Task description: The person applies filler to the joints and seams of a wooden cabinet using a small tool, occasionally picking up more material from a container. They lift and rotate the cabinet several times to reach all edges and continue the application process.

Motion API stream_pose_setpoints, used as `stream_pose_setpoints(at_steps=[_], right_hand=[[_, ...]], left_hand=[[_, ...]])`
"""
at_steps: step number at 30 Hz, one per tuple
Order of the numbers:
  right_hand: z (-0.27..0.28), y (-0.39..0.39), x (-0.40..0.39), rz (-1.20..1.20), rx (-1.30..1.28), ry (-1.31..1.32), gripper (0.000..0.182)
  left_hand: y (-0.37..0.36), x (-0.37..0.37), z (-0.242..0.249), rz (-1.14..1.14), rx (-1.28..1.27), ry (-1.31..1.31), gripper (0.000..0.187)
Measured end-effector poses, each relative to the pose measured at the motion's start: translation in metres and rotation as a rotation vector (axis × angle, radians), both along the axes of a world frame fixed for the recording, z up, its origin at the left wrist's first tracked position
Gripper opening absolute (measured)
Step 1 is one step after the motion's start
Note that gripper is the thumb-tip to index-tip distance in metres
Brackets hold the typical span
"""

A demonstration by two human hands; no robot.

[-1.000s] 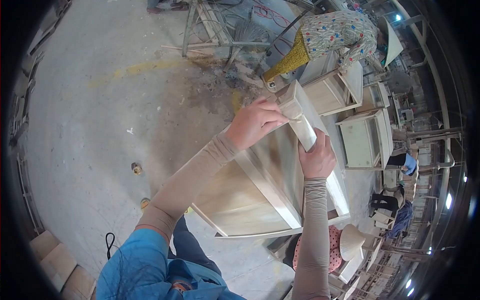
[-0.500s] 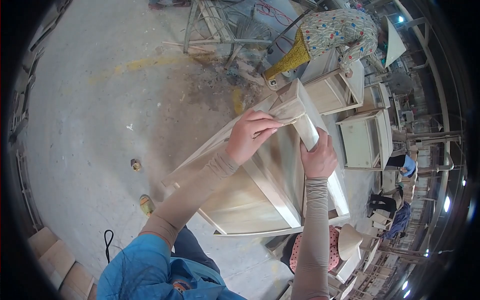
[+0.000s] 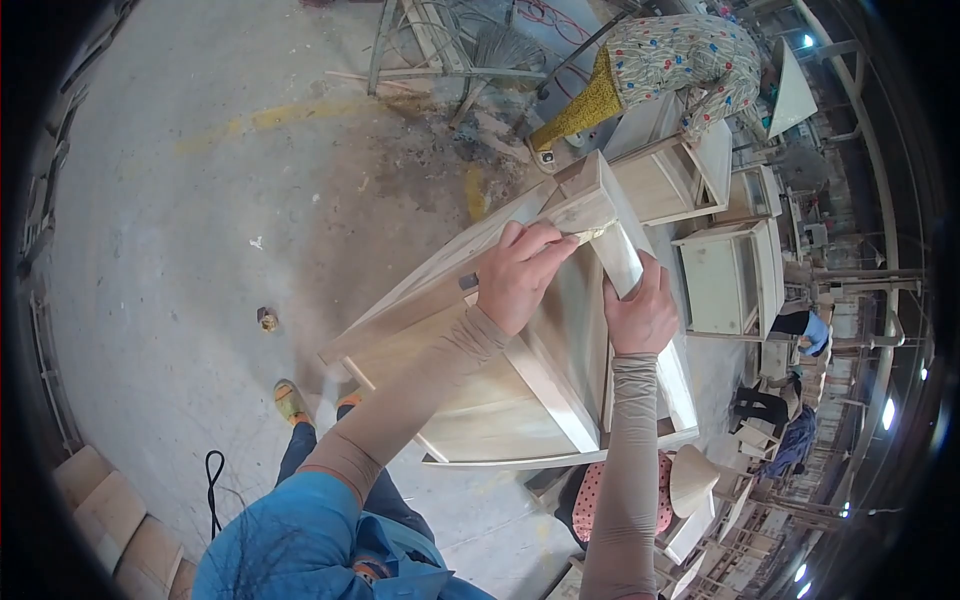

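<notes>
A pale wooden furniture frame (image 3: 555,400), with rails and inset panels, stands tilted across my view. My left hand (image 3: 515,275) is closed in a pinch at its upper corner, on a thin tool whose dark butt end (image 3: 468,282) sticks out behind the palm; the exact kind I cannot tell. Its working end is hidden by the fingers, right at the joint, where a yellowish, rough smear (image 3: 602,231) shows. My right hand (image 3: 642,305) wraps round the upright rail (image 3: 618,258) just below that corner.
More unfinished wooden cabinets (image 3: 725,280) stand to the right. Beyond the corner a person in a patterned shirt (image 3: 685,65) bends over another piece. A person in a conical hat (image 3: 692,480) is close by at lower right. Wooden boards (image 3: 115,510) lie at lower left.
My left hand has shifted right and turned over the corner joint, and the tool's dark end now shows behind it. My right hand keeps its hold on the rail.
</notes>
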State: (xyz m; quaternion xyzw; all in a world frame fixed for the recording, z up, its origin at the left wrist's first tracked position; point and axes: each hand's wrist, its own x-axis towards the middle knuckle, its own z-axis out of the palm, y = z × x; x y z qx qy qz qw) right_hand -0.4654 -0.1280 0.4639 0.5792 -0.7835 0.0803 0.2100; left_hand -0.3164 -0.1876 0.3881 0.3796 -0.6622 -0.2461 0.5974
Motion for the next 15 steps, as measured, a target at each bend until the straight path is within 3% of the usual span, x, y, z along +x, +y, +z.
stream_pose_setpoints(at_steps=[9, 12, 15], right_hand=[[0.000, -0.001, 0.000, 0.008, -0.005, 0.010, 0.059], [0.000, 0.002, 0.000, -0.005, 0.002, 0.009, 0.059], [0.001, 0.000, 0.000, -0.008, 0.007, 0.005, 0.059]], left_hand=[[-0.007, 0.015, 0.005, -0.239, 0.071, 0.177, 0.021], [-0.009, 0.010, 0.001, -0.192, 0.076, 0.135, 0.021], [-0.006, 0.016, 0.000, -0.318, 0.092, 0.052, 0.021]])
